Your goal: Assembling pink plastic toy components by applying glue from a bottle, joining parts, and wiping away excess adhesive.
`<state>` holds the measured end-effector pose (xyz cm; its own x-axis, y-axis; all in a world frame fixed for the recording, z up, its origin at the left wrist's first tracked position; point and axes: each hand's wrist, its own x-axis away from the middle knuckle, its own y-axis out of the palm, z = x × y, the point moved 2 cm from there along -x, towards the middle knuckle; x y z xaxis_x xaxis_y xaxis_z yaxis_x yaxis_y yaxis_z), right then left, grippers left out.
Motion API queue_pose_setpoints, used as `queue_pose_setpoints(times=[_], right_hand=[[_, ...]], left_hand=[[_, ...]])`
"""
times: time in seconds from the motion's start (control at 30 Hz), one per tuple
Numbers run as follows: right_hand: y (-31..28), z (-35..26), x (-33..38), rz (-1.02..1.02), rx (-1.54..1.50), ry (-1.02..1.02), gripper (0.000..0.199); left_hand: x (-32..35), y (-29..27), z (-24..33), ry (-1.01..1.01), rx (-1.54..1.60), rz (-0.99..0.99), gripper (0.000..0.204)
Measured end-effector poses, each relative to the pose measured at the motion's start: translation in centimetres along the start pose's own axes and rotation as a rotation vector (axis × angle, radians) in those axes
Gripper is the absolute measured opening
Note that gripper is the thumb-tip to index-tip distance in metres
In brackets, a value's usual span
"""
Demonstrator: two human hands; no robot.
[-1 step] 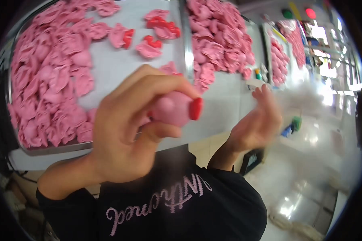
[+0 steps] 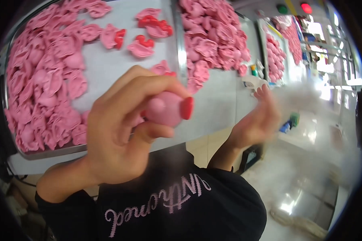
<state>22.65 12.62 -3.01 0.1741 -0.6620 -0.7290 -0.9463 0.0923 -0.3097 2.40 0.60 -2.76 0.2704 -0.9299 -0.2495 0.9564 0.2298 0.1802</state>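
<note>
Close in front of me, my left hand (image 2: 118,124) grips a rounded, glossy pink moulded piece (image 2: 167,108) between thumb and bent fingers. A red rim (image 2: 187,107) shows at the piece's right end; its far side is hidden by the fingers. To the right, my right hand (image 2: 255,118) is raised with its fingers stretched and nothing seen in it, slightly blurred. Behind the left hand lies a metal tray (image 2: 104,60) with a white lining. Pink moulded pieces (image 2: 42,88) are heaped along its left side, and several pink-and-red pieces (image 2: 140,47) lie apart on the lining.
Another heap of pink pieces (image 2: 213,36) sits right of the tray's metal edge (image 2: 182,52), on a pale tabletop (image 2: 217,102). A white bottle (image 2: 251,83) lies beyond it. Farther right are a tray of rounded pink pieces (image 2: 274,60) and green and red buttons (image 2: 306,8).
The trays and heaps have shifted slightly left in the picture. My left hand, with the pink piece still gripped, has also moved a little left; my right hand stays nearly in place.
</note>
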Motion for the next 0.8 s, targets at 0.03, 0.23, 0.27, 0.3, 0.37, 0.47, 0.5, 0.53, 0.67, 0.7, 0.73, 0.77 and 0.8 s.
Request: queue_pose_setpoints(times=[0.03, 0.23, 0.27, 0.3, 0.37, 0.47, 0.5, 0.53, 0.67, 0.7, 0.73, 0.77, 0.8], right_hand=[[-1.5, 1.0, 0.0, 0.008, 0.03, -0.007, 0.022], [-5.9, 4.9, -0.3, -0.139, 0.714, 0.099, 0.024], [-5.9, 5.2, -0.7, -0.16, 0.713, 0.102, 0.026], [-6.6, 5.7, -0.6, -0.157, 0.697, 0.117, 0.026], [-7.3, 7.4, -0.3, -0.22, 0.621, 0.275, 0.025], [-9.4, 9.3, 0.7, -0.175, 0.661, 0.201, 0.024], [-10.1, 9.6, 1.2, -0.082, 0.592, 0.183, 0.025], [-9.1, 8.2, 1.3, -0.089, 0.576, 0.189, 0.025], [-5.8, 1.9, 1.4, 0.184, 0.296, 0.099, 0.024], [-5.0, 0.4, 1.5, 0.156, 0.139, -0.021, 0.025], [-3.8, -1.5, 1.5, 0.102, 0.137, -0.116, 0.024], [-2.9, -3.5, 1.4, -0.024, 0.152, -0.191, 0.024], [-2.2, -5.2, 1.4, -0.147, 0.182, -0.262, 0.024]], left_hand=[[0.1, 0.1, 0.0, -0.029, 0.006, 0.001, 0.045], [0.3, 0.8, -1.1, -0.084, 0.015, 0.027, 0.045], [0.1, 1.0, -1.1, -0.087, 0.003, 0.018, 0.046], [0.1, 1.1, -0.8, -0.093, -0.013, 0.008, 0.046], [0.0, 0.7, -0.9, -0.017, -0.119, -0.041, 0.043], [0.1, 0.5, -1.0, 0.04, -0.191, -0.106, 0.037], [0.1, 0.8, -0.9, 0.028, -0.151, -0.128, 0.035], [0.2, 1.0, -0.7, 0.056, -0.168, -0.104, 0.033], [0.5, 1.0, -0.6, -0.004, -0.194, -0.097, 0.032], [0.5, 0.9, -0.5, 0.041, -0.216, -0.09, 0.031], [0.5, 1.0, -0.5, 0.087, -0.238, -0.086, 0.03], [0.6, 1.0, -0.5, 0.086, -0.243, -0.087, 0.03], [0.5, 1.1, -0.7, 0.104, -0.256, -0.076, 0.03]])
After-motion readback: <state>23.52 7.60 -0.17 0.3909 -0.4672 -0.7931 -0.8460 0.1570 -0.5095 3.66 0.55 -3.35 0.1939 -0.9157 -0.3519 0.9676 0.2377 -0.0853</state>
